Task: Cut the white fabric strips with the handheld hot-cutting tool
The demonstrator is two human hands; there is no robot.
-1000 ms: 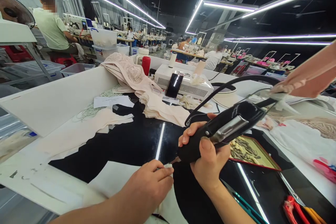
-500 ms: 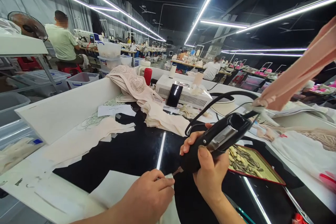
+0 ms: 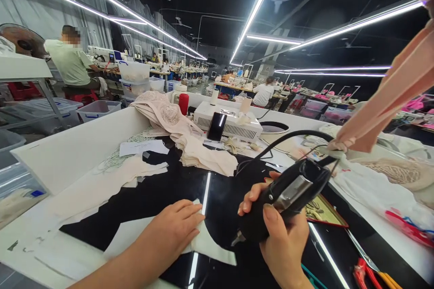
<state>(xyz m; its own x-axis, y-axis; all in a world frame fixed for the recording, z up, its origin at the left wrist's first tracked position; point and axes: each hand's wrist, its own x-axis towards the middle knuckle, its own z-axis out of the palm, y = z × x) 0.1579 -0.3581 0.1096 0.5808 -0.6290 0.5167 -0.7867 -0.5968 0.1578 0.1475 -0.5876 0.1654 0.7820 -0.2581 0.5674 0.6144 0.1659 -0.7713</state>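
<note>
the writing on the flat white paper slip (image 3: 145, 147) is too small to read. a black plastic tool (image 3: 288, 196) hides part of the red-edged gold tray (image 3: 334, 216).

The table (image 3: 217, 194) has a smooth, glossy black surface that throws back white streaks of light. Under the left hand (image 3: 176, 228) lies matt, pale cloth (image 3: 213, 246). The tool (image 3: 288, 203) in the right hand (image 3: 283, 239) is shiny black, with a polished metal plate (image 3: 294, 195) along its side. Beyond the hands, the stacked fabric pieces (image 3: 206, 153) look soft and matt; the phone (image 3: 216, 127) is glossy; beside the right hand, the tray (image 3: 330, 212) has a smooth yellowish surface.
</note>
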